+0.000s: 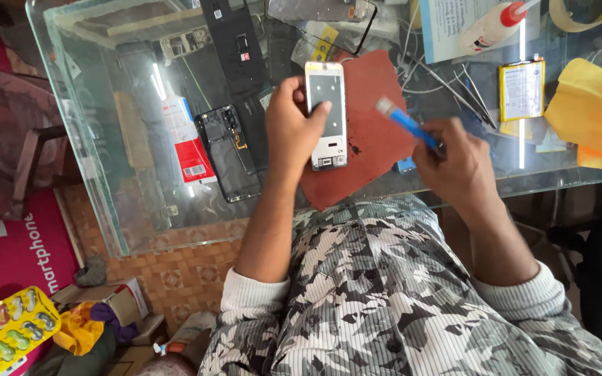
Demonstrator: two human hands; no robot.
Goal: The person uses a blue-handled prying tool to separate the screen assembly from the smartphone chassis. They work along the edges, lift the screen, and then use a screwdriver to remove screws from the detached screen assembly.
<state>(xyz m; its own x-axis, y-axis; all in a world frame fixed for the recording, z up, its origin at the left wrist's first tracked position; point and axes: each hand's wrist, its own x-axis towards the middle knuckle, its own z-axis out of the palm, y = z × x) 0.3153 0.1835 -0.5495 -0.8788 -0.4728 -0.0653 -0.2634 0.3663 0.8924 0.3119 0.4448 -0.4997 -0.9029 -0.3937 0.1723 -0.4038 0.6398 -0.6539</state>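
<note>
Head view shows the left hand [292, 125] gripping a white phone [327, 116] over the red mat [367, 132] on the glass tabletop [141, 202], the right hand [454, 163] closed on a blue pry tool [405, 125] poised just beside it, likely mid-opening; next needs the tip seated in the edge seam.

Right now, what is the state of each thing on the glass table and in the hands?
Left hand: closed around the white phone frame, held upright over the red mat.
Right hand: gripping a blue tool, tip raised, apart from the frame.
Black phone body: opened, insides exposed, lying flat.
Battery: loose, lying flat.
Glue bottle: capped, lying on its side.
Yellow cloth: crumpled.
</note>
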